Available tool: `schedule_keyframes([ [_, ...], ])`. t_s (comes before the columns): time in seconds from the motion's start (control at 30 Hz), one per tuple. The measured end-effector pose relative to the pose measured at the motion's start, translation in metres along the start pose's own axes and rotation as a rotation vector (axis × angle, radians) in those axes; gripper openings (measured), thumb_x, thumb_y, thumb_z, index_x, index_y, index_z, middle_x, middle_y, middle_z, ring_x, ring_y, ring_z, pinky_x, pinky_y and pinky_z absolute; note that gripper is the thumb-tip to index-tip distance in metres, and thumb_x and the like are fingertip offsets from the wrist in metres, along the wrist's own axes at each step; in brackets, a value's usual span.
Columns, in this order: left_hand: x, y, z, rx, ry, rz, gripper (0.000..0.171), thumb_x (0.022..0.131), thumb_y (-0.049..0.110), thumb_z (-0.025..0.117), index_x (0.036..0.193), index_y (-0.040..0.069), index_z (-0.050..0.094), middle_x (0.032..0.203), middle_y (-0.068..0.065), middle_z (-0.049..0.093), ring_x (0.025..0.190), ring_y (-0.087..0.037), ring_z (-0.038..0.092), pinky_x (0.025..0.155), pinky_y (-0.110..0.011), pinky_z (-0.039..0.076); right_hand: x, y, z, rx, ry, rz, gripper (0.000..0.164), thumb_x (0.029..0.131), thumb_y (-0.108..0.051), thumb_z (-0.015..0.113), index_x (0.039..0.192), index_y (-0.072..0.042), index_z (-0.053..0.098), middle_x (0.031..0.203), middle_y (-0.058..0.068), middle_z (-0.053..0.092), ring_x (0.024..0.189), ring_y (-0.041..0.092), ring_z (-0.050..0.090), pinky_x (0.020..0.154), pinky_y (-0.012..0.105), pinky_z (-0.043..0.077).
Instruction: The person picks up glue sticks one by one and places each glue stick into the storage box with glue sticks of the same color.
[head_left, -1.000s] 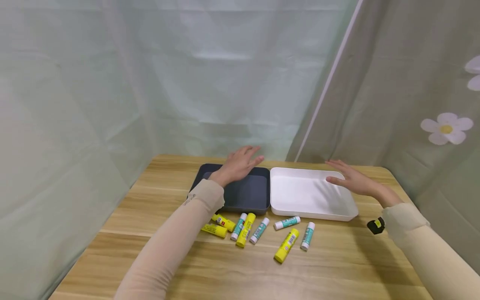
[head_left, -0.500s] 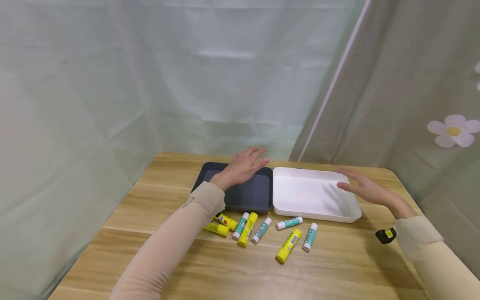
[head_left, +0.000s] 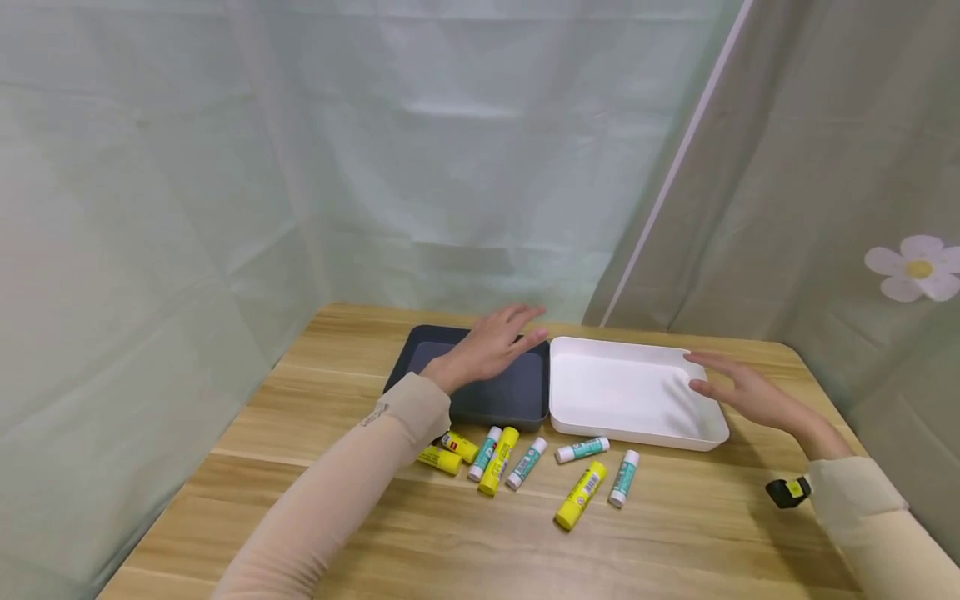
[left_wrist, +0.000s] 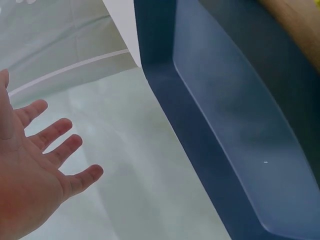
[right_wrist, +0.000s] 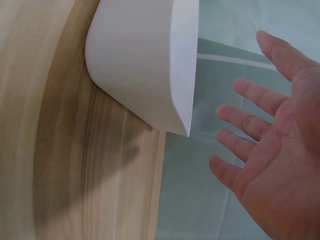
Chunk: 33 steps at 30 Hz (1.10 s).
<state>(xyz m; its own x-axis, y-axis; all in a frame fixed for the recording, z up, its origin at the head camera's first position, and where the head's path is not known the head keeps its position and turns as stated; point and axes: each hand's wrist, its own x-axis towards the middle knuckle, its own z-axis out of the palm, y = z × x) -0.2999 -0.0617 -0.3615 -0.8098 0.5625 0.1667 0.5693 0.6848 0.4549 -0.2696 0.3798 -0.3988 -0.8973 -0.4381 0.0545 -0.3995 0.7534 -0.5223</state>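
My left hand hovers above the dark grey tray, fingers spread and holding nothing. In the left wrist view its loose fingers stand apart from the tray's wall. My right hand is over the right end of the white tray, also with nothing in it. The right wrist view shows relaxed fingers clear of that tray's corner. In front of the trays lie several yellow glue sticks and several white-and-teal glue sticks. My left sleeve partly hides two yellow ones.
The two trays stand side by side near the far edge of the wooden table. A pale curtain hangs behind the table, with a grey flowered one at the right. A small black device sits at my right wrist.
My right hand has drawn back toward me and rightward. The left hand has stayed above the dark tray, sinking slightly. The view has shifted a little; the glue sticks lie as before.
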Motion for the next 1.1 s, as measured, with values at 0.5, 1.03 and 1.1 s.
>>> schedule_keyframes([
  [0.5,-0.019,0.004,0.003,-0.030,-0.037,-0.001,0.062,0.111,0.054,0.038,0.165,0.026,0.031,0.164,-0.009,0.036,0.151,-0.032,0.034,0.121,-0.059,0.023,-0.012,0.012,0.006,0.030,0.006,0.025,0.061,0.107,-0.031,0.060,0.156,0.001,0.043,0.159,0.034,0.035,0.143,0.059,0.030,0.104,0.077,0.029],
  [1.03,-0.031,0.013,-0.002,-0.029,-0.063,0.000,0.061,0.111,0.054,0.037,0.166,0.029,0.029,0.165,-0.007,0.035,0.153,-0.030,0.031,0.121,-0.058,0.025,-0.024,0.021,0.008,0.125,0.040,0.059,0.059,0.109,-0.027,0.058,0.158,0.000,0.040,0.157,0.032,0.040,0.138,0.056,0.042,0.090,0.002,0.034],
  [1.1,-0.031,0.015,-0.001,-0.021,-0.076,0.013,0.061,0.111,0.055,0.037,0.165,0.028,0.030,0.166,-0.006,0.035,0.152,-0.029,0.032,0.121,-0.058,0.025,-0.029,0.022,0.010,0.130,0.051,0.059,0.058,0.109,-0.027,0.057,0.157,0.001,0.041,0.157,0.031,0.041,0.138,0.055,0.043,0.089,0.002,0.036],
])
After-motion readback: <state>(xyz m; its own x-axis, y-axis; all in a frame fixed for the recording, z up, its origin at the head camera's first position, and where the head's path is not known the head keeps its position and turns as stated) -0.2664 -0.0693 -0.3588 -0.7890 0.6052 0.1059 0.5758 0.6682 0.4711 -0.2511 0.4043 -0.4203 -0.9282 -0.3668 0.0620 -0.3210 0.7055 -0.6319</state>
